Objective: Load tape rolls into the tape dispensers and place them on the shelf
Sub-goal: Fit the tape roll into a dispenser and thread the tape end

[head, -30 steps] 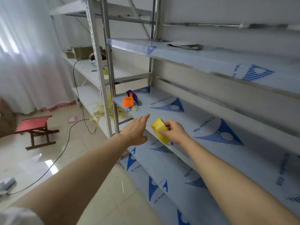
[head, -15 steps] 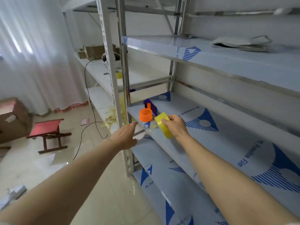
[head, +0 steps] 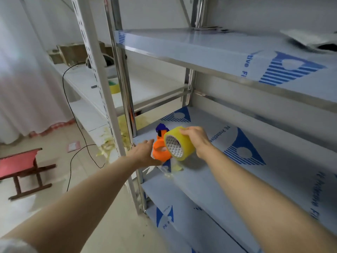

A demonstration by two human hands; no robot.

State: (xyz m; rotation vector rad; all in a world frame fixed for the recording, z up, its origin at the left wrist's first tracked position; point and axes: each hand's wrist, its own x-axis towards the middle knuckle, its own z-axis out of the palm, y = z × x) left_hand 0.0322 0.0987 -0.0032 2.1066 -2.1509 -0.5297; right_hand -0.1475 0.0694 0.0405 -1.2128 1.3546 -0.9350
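yellow tape roll [head: 179, 144] under right hand [head: 196, 139] fingers, dispenser [head: 160, 152] perhaps against left hand [head: 145, 152]

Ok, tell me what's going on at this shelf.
A person is working at a metal shelf. Their right hand grips a yellow tape roll just above the shelf, close beside an orange tape dispenser that sits on it. The left hand is at the dispenser's side; whether it grips it is unclear. The roll is not yet loaded.
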